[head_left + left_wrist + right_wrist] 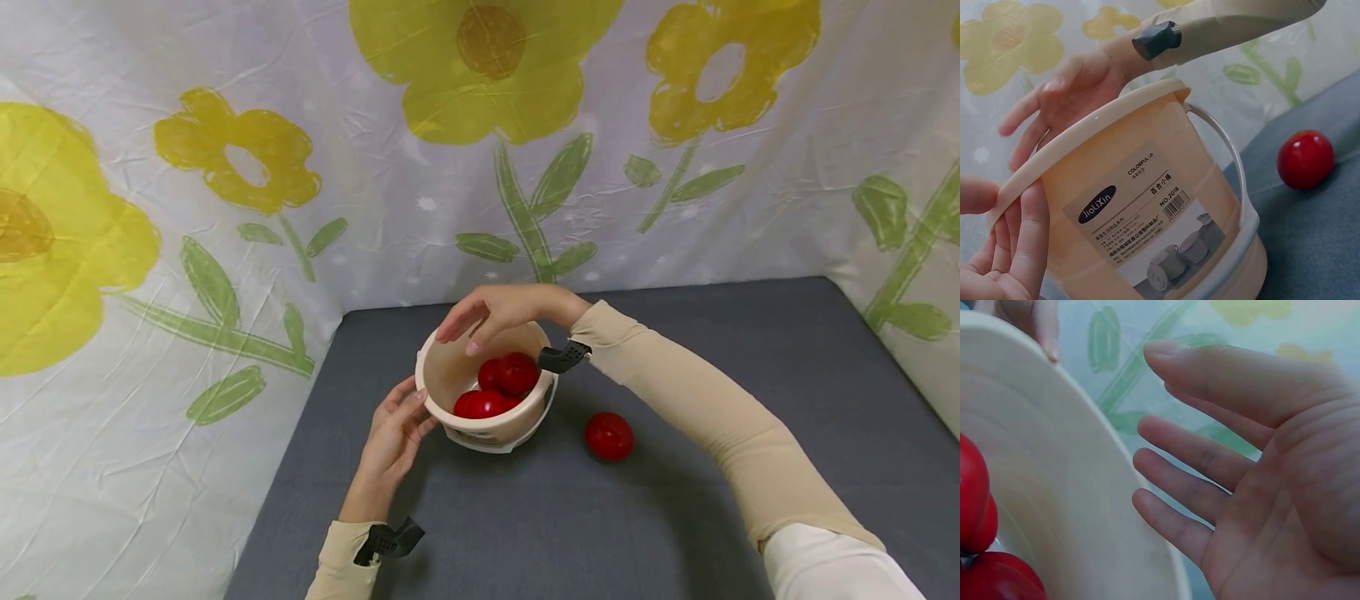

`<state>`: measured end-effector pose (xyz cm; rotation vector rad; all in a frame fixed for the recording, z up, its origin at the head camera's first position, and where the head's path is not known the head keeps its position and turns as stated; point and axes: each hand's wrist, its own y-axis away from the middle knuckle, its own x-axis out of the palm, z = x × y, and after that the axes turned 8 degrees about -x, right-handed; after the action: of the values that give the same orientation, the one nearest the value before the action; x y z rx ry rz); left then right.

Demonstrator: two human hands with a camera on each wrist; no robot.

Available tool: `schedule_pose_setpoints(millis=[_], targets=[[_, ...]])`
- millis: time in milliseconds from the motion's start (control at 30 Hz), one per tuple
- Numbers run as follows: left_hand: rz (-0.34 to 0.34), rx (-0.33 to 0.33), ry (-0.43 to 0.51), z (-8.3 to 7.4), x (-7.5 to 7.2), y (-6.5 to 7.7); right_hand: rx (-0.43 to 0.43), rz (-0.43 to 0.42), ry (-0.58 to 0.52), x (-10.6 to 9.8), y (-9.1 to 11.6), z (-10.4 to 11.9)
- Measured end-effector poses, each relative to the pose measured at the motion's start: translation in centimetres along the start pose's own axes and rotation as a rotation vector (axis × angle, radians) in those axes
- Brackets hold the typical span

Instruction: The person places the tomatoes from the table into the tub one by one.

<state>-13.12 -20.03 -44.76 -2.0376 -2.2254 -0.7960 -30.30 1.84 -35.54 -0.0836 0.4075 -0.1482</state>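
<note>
A cream plastic bucket point(517, 427) with a printed label point(1154, 219) stands on the dark grey table. Its rim is pinched at the left by my left hand point(393, 437), thumb at the top and fingers along the outer wall. Inside lie several glossy red, tomato-like round fruits point(517, 375). Over the bucket's mouth hovers my right hand point(510, 312), fingers spread and the palm bare in the right wrist view. Another red round fruit point(609, 436) sits on the table to the right of the bucket, touched by neither hand.
The dark grey table point(525, 533) runs back to a white curtain point(390, 250) printed with yellow flowers, which also hangs along the left and right sides. A pale carrying handle point(1241, 181) hangs down the bucket's outside.
</note>
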Motion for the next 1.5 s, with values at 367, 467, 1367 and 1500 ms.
schedule_pose_setpoints(millis=[367, 467, 1367, 1500], targets=[[-0.001, 0.012, -0.006, 0.1, 0.0, -0.1, 0.007, -0.075, -0.019, -0.3, 5.0, 1.4], [-0.004, 0.013, -0.005, 0.2, -0.1, -0.1, 0.021, -0.085, -0.03, -0.1, 6.5, 1.5], [0.013, 0.025, 0.007, 0.2, -0.1, -0.1, -0.046, -0.228, -0.059, 4.3, 16.3, -0.6], [0.011, 0.028, -0.001, 0.2, -0.2, -0.1, -0.029, -0.237, -0.062, 5.2, 17.3, -1.8]])
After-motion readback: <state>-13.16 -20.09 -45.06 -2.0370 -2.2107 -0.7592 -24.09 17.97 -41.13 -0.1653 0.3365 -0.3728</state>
